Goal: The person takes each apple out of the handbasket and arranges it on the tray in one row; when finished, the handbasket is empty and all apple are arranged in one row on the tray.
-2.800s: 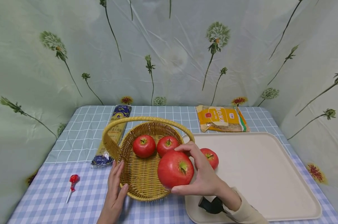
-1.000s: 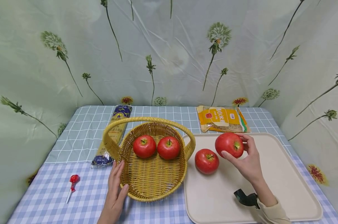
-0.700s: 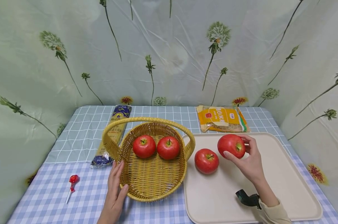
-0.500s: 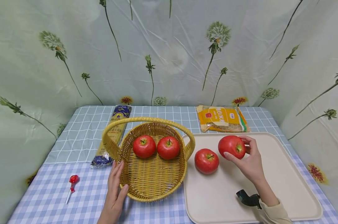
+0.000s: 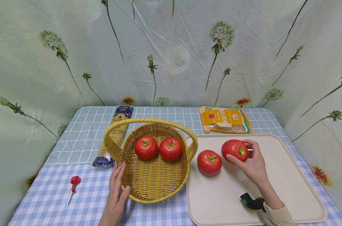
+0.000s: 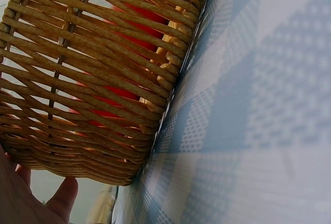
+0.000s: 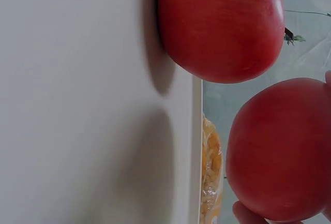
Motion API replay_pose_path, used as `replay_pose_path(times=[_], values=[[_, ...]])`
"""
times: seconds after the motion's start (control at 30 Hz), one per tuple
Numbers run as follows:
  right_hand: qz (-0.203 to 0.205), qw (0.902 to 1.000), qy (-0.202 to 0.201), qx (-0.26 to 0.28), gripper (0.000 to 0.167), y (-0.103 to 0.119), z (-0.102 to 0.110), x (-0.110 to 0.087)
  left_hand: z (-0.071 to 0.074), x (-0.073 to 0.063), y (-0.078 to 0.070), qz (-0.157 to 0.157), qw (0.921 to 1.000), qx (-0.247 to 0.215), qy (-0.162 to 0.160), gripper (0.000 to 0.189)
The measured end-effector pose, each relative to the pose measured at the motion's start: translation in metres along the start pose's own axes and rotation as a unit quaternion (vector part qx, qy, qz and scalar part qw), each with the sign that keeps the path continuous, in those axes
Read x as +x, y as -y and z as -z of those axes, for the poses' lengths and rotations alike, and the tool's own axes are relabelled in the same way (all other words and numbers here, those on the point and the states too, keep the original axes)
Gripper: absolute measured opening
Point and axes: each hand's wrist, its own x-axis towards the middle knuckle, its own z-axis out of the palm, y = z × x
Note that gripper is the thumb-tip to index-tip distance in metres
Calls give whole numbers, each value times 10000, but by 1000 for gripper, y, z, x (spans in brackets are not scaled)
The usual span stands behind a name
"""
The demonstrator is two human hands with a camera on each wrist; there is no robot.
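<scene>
My right hand [image 5: 253, 164] grips a red apple [image 5: 234, 150] between thumb and fingers, low over the beige tray [image 5: 278, 188]. In the right wrist view a gap and a shadow separate this apple [image 7: 279, 149] from the tray surface. Just left of it, another apple [image 5: 209, 162] sits on the tray. The wicker basket [image 5: 155, 185] stands beside the tray, its handle arching over the top. Inside lie two more apples, one left [image 5: 146, 147] and one right [image 5: 170, 149]. With extended fingers, my left hand [image 5: 114, 193] rests against the basket's left side.
Behind the tray lies an orange food packet [image 5: 225, 120]. A blue and gold spaghetti packet [image 5: 114, 135] lies partly behind the basket handle. On the checked cloth [image 5: 46, 194] at left is a red lollipop [image 5: 74, 185]. A black strap piece [image 5: 252, 201] hangs at my right wrist.
My right hand has carried the apple from above the basket rightward over the tray, then lowered it slightly. The left hand and the basket have stayed in place.
</scene>
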Motion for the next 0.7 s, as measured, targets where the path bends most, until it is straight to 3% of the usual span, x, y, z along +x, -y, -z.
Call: replay_pose_path(times=[0.2,0.3,0.5,0.7], values=[[13,9994,35,-344,83,-28,-6,5,0,0,0,6,10000,-54,-4,69],[-111,9991,141,-389,82,-20,-4,2,0,1,0,14,10000,-85,-2,69],[-522,9969,456,-374,79,19,7,-8,0,0,-1,10,10000,-64,9,68],[-798,9931,731,-458,79,24,8,-10,0,0,-1,44,10000,-56,4,68]])
